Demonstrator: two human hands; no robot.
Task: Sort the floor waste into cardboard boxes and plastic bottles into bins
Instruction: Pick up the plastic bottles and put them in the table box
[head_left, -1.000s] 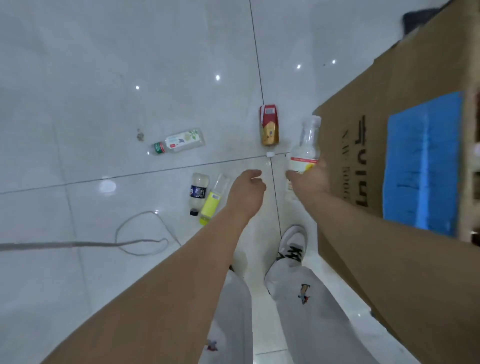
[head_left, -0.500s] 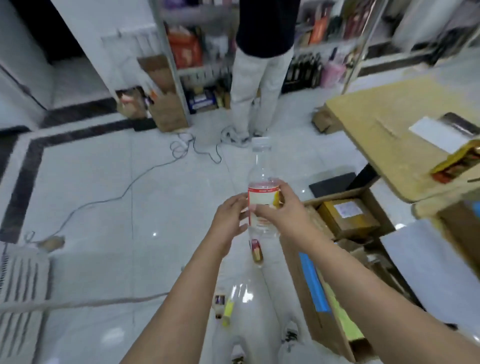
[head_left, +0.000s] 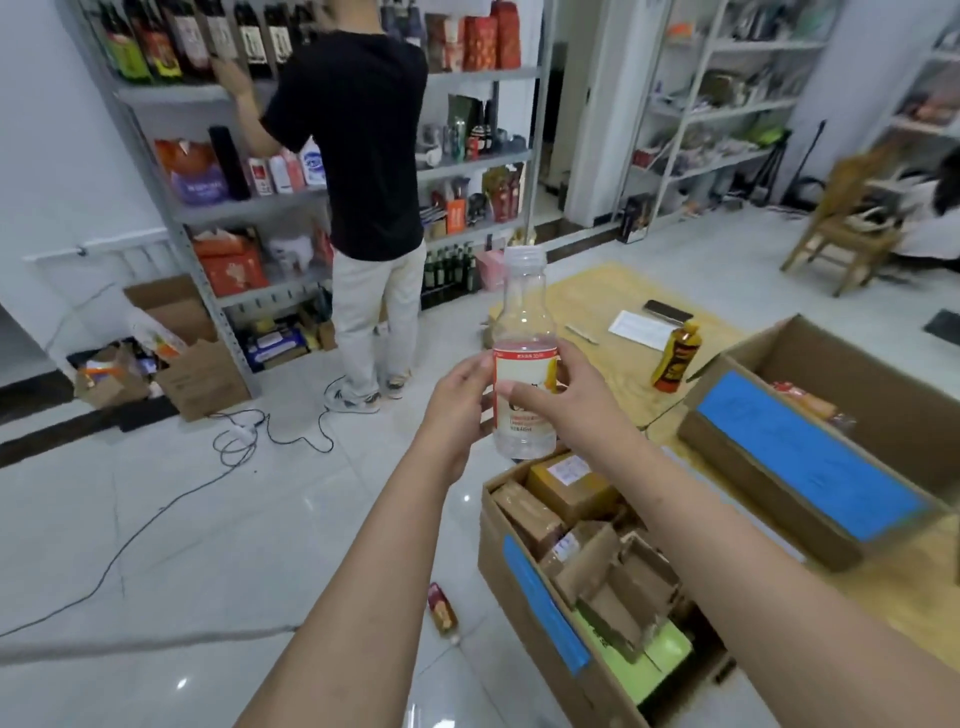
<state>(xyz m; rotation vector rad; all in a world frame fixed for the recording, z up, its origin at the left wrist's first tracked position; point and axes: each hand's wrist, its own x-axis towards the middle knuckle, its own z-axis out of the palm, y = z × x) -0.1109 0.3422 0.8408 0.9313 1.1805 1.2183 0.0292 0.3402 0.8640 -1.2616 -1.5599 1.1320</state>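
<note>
I hold a clear, capless plastic bottle (head_left: 523, 332) with a white and orange label upright at chest height. My right hand (head_left: 558, 395) grips its labelled middle from the right. My left hand (head_left: 460, 405) touches its left side. Below it on the floor stands an open cardboard box (head_left: 511, 582) with a blue tape strip, filled with cardboard pieces and small boxes. A second open cardboard box (head_left: 810, 467) with a blue panel sits to the right on a wooden table. A red and gold bottle (head_left: 442, 609) lies on the floor left of the lower box.
A person in a black shirt (head_left: 363, 156) stands ahead at metal shelves (head_left: 467, 161) full of bottles and goods. Cables (head_left: 244, 441) trail over the white tiled floor. An orange pouch (head_left: 675, 358), papers and a phone lie on the wooden table (head_left: 613, 306). A wooden chair (head_left: 841, 228) is far right.
My view has swung up from the floor to the room. The bottle came up from near the floor to chest height, and my left hand has joined it.
</note>
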